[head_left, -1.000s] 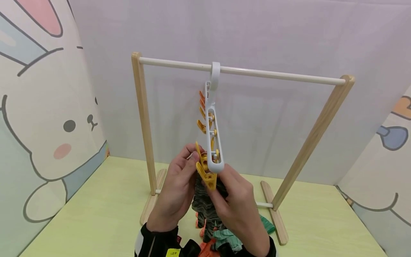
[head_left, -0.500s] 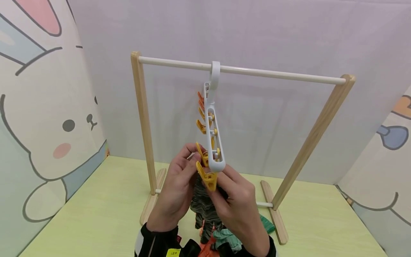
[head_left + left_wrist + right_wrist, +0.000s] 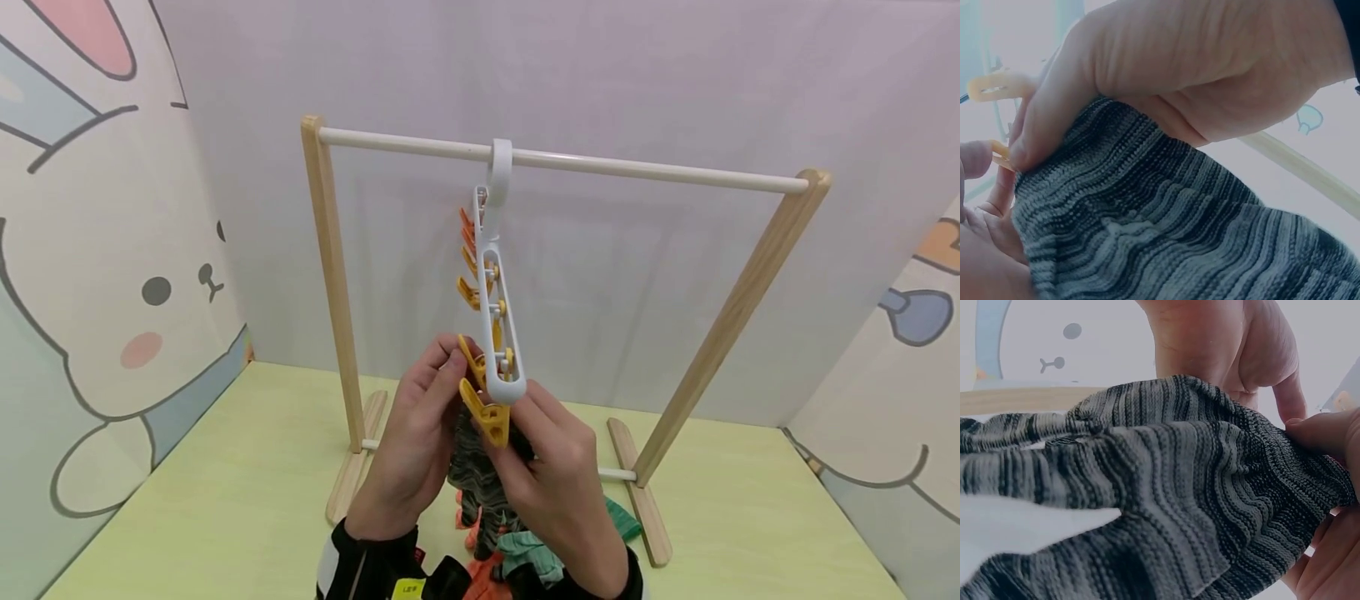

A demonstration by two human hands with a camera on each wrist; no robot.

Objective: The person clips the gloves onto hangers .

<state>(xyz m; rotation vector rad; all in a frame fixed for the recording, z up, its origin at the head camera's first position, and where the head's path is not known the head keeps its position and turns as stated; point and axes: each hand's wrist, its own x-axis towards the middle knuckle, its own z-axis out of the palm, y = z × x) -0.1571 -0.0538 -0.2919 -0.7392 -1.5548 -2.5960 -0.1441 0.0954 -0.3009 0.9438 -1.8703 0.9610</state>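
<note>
A knitted glove (image 3: 476, 467) with dark and grey stripes hangs from both hands, below the near end of a white clip hanger (image 3: 507, 333). My left hand (image 3: 420, 433) pinches the glove's cuff with thumb and fingers beside two yellow clips. My right hand (image 3: 551, 467) grips the cuff from the other side, its fingers behind the nearest yellow clip (image 3: 491, 421). In the left wrist view the thumb presses the striped knit (image 3: 1147, 206). The glove's loose fingers (image 3: 1041, 475) spread out in the right wrist view. Whether a clip bites the cuff cannot be seen.
The hanger hooks over the white rail (image 3: 637, 167) of a wooden rack, whose posts (image 3: 731, 333) stand on the pale yellow table (image 3: 225, 475). More yellow and orange clips (image 3: 468, 292) line the hanger. Green fabric (image 3: 528, 552) and orange fabric (image 3: 487, 579) lie beneath my hands.
Both hands keep their hold on the cuff almost in place. The glove's lower end sways slightly, and the head view shifts a little.
</note>
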